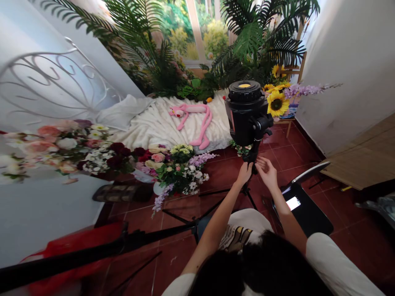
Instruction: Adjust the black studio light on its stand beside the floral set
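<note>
A black studio light (245, 111) stands upright on a tripod stand (246, 188), in front of the bed. My left hand (245, 172) is closed around the stand just below the light's mount. Beside it on the right, my right hand (266, 169) has its fingers bent at the same part of the stand; whether they grip it is too small to tell. A black knob and bracket (261, 123) sit on the light's right side, above both hands.
A pink plush toy (197, 110) lies on a white blanket (148, 123). Flowers (182, 168) crowd the bed's front. A black chair (311, 209) with a lit phone (293, 203) is at right. A black pole (92, 250) crosses the lower left; sunflowers (277, 102) stand behind the light.
</note>
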`<state>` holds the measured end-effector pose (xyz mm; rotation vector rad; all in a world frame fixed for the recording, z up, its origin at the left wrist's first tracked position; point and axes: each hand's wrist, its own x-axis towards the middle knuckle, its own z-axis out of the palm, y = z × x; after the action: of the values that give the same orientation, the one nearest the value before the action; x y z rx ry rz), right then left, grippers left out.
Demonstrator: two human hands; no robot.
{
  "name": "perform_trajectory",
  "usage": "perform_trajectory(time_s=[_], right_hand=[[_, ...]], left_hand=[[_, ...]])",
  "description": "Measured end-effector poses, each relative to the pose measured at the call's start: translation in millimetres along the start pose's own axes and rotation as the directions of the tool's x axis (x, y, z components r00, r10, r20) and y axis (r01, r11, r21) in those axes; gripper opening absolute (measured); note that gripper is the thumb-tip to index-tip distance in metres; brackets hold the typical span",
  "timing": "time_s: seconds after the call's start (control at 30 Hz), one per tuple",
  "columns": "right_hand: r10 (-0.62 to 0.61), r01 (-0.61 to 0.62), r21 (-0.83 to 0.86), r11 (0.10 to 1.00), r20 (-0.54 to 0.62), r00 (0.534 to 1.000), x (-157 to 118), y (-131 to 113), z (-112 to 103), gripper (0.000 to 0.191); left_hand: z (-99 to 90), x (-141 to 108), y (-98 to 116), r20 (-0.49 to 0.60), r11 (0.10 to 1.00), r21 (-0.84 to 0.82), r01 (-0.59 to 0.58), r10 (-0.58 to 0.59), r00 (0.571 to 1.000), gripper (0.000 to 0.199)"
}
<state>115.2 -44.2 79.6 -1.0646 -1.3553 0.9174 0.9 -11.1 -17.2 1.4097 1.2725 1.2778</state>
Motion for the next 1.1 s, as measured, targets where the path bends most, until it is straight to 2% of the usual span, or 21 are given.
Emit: perform_trajectory(time_s=[0.13,0.27,0.33,0.4,0.47,0.53,0.6,0.7,0.77,0.87,0.93,1.03,1.1], right_hand=[[0.114,-0.119,-0.125,0.985,-0.047,0.992,-33.7,19.7,-16.1,0.042],[0.171,-0.181,-0.169,0.969,-0.074,0.982,-51.6,35.9,-10.1,0.037],[0.226,-0.236,-0.087,0.968,-0.108,0.968,-50.8,41.4,-2.0,0.030],[0.361,-0.341,0.154,0.927,-0.125,0.924,-45.4,46.0,5.7,0.023],[0.532,-0.454,0.468,0.758,-0.042,0.846,-38.1,49.7,10.5,0.015],[0.633,-0.531,0.672,0.516,0.119,0.765,-31.6,52.2,11.4,0.012],[0.662,-0.576,0.771,0.270,0.286,0.693,-27.5,53.3,9.4,0.018],[0.672,-0.537,0.841,-0.058,0.431,0.602,-25.7,54.0,6.1,0.022],[0.695,-0.498,0.860,-0.116,0.428,0.577,-26.5,54.9,6.9,0.023],[0.748,-0.488,0.870,-0.062,0.364,0.554,-30.6,56.9,13.5,0.027],[0.794,-0.512,0.858,-0.049,0.344,0.501,-36.2,57.3,20.0,0.030],[0.818,-0.597,0.793,-0.120,0.420,0.393,-47.1,54.3,31.2,0.029],[0.785,-0.695,0.705,-0.145,0.510,0.353,-52.6,49.8,40.8,0.025]], left_hand=[[2.5,-1.1,1.9,-0.019,0.999,0.025,0.048,-0.048,0.999,0.036],[2.3,-1.2,3.9,-0.022,0.997,0.029,0.070,-0.069,0.997,0.036],[1.9,-1.1,5.0,-0.019,0.997,0.031,0.066,-0.065,0.998,0.035],[1.6,-1.1,6.2,-0.016,0.996,0.039,0.080,-0.079,0.997,0.034],[1.3,-1.0,7.2,-0.016,0.994,0.046,0.098,-0.097,0.995,0.034],[0.6,-0.9,7.8,-0.019,0.994,0.053,0.101,-0.100,0.995,0.033],[-0.2,-0.7,7.8,-0.023,0.994,0.061,0.089,-0.088,0.996,0.033],[-0.4,-0.1,7.5,-0.032,0.994,0.075,0.077,-0.075,0.997,0.035],[0.5,0.1,8.6,-0.038,0.994,0.075,0.076,-0.074,0.997,0.037],[-0.8,-3.2,13.9,-0.023,0.997,0.043,0.064,-0.063,0.998,0.038],[-9.0,-10.4,18.5,-0.006,1.000,-0.005,0.030,-0.030,1.000,0.039],[-41.9,-31.4,22.7,-0.054,0.999,-0.030,-0.029,0.027,0.998,0.042],[-78.3,-52.3,22.6,-0.183,0.999,0.035,-0.029,0.035,0.982,0.041]])
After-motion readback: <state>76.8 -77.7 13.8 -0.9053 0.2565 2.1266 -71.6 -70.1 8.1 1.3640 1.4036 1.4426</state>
